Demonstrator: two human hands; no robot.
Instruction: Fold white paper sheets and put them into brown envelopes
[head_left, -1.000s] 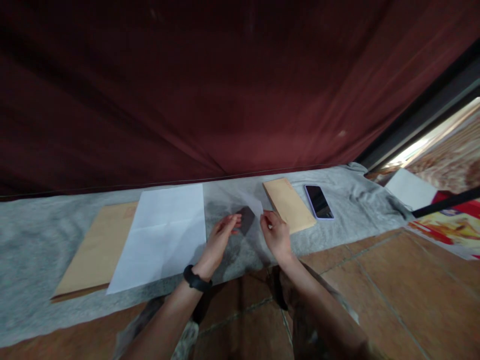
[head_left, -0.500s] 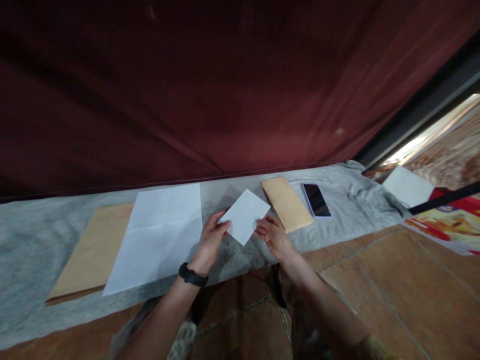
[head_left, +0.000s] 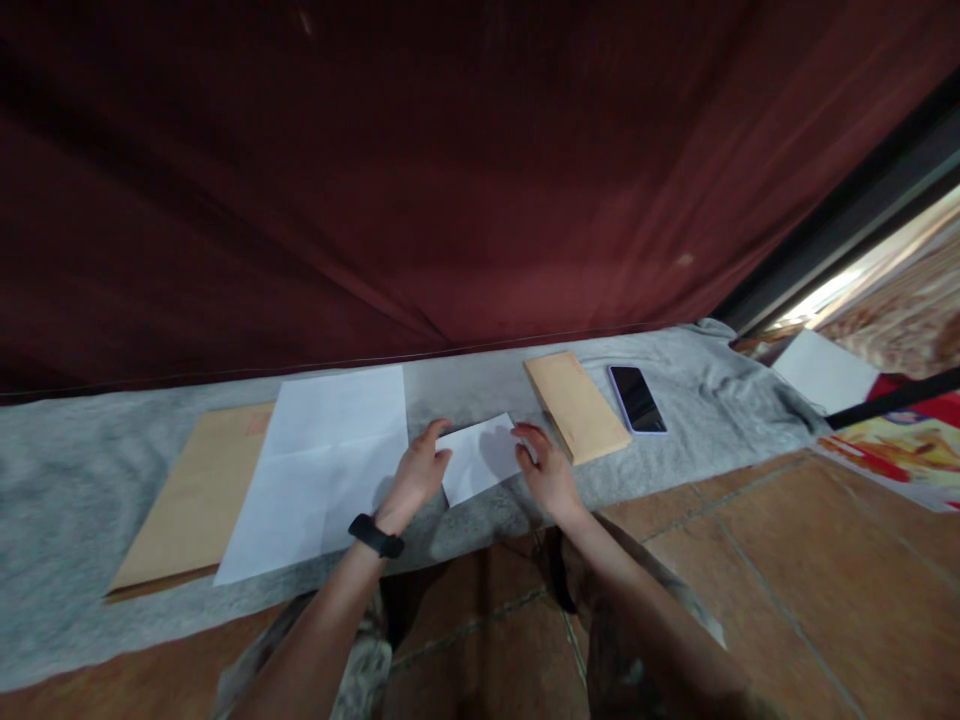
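A small folded piece of white paper (head_left: 478, 462) lies tilted on the grey cloth, between my two hands. At its left edge is my left hand (head_left: 421, 470), thumb and forefinger apart and close to the edge. My right hand (head_left: 547, 475) is at the paper's right end, its fingers loosely curved and apart from the thumb. Both hands look open; whether fingertips touch the paper is hard to tell. To the left lies a large white sheet (head_left: 322, 470) with crease lines, partly over a brown envelope (head_left: 191, 495).
A smaller brown envelope (head_left: 576, 405) lies right of my hands, with a phone (head_left: 637, 400) beyond it. The grey cloth (head_left: 705, 400) covers a long narrow surface. A dark red curtain (head_left: 450, 200) hangs behind. Tiled floor (head_left: 780, 550) and a printed bag-like item (head_left: 915, 450) are at the right.
The small white paper was held up diagonally in both hands. It now lies lower, flatter and turned on the cloth, and my fingers have spread away from it.
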